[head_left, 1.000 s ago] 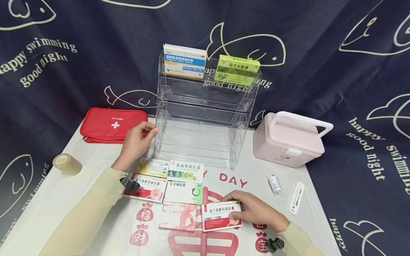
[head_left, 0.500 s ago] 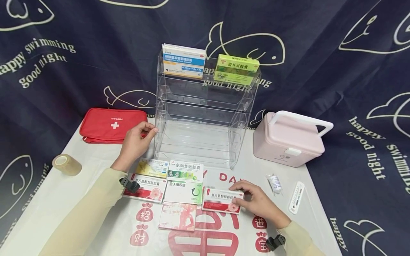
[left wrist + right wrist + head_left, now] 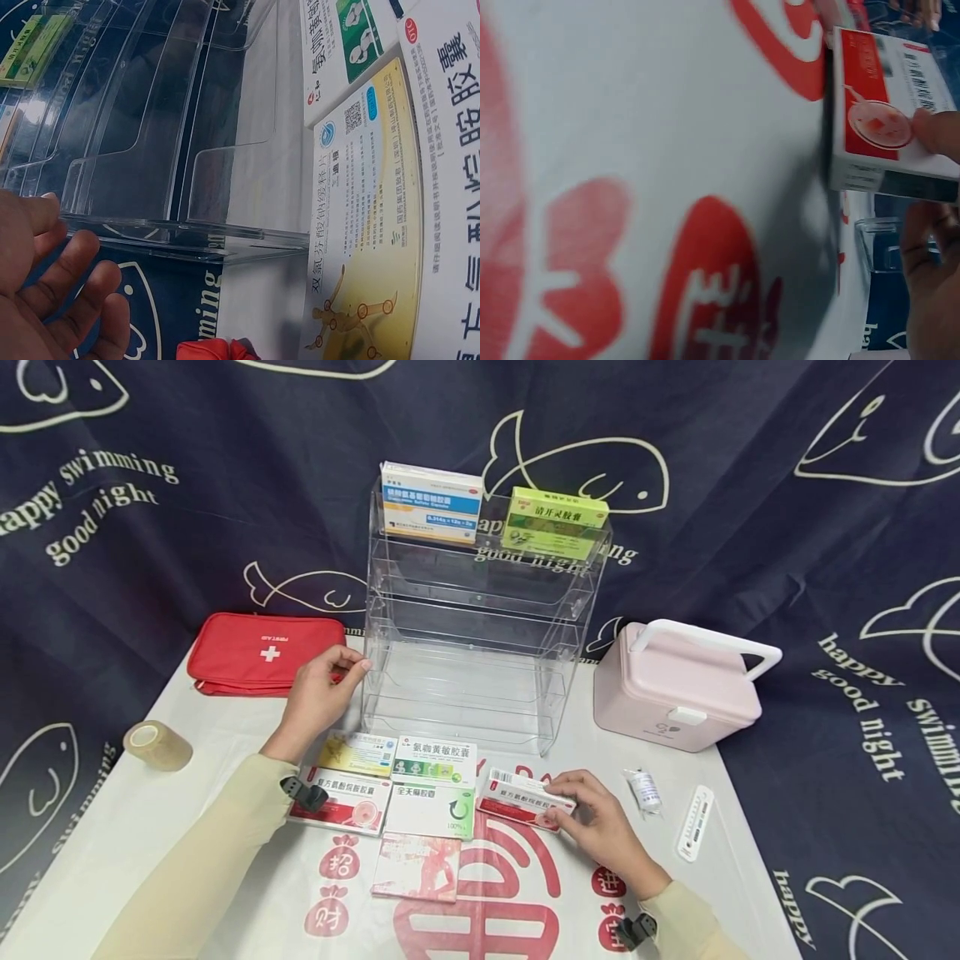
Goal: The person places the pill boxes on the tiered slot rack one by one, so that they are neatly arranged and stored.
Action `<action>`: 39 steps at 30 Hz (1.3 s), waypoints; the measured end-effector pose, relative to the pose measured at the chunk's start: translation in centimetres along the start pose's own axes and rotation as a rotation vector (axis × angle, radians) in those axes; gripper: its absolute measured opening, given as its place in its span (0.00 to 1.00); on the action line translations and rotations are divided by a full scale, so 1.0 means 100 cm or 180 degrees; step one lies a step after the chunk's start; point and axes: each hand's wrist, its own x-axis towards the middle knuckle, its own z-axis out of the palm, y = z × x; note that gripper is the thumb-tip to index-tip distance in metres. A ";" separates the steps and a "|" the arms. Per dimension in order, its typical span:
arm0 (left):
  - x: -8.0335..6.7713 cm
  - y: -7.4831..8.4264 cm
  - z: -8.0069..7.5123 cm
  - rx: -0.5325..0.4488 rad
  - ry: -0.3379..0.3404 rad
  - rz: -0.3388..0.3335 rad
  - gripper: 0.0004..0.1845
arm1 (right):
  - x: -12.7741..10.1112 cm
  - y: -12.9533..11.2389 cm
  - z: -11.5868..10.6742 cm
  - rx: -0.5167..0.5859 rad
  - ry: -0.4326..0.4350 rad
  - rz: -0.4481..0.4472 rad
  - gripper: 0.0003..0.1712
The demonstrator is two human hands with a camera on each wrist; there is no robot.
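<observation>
Right hand (image 3: 600, 831) pinching the red-and-white box (image 3: 519, 800) in front of the rack (image 3: 472, 647), long axis running left from my fingers; whether my left hand (image 3: 318, 697) grips the rack's side, I can't tell.

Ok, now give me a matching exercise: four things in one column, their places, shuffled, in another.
Things:
1. pink case
2. tilted red-and-white box
3. yellow-green box
4. red first-aid pouch

Places (head view):
A. on the rack, top tier
B. left of the rack
C. in the right grip
D. right of the rack

Pairs: 1-D; 2-C; 3-A; 4-B.
</observation>
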 end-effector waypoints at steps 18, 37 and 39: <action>0.001 0.000 0.000 -0.0001 -0.0009 -0.0007 0.15 | -0.003 0.011 -0.001 -0.0033 -0.0088 -0.0053 0.27; 0.000 -0.001 -0.001 0.0020 -0.0022 -0.0010 0.14 | -0.009 0.020 0.002 -0.0085 0.0042 0.0095 0.26; 0.000 -0.001 -0.001 0.0014 -0.0027 0.0006 0.14 | -0.008 0.021 0.002 -0.0088 0.0096 0.0054 0.26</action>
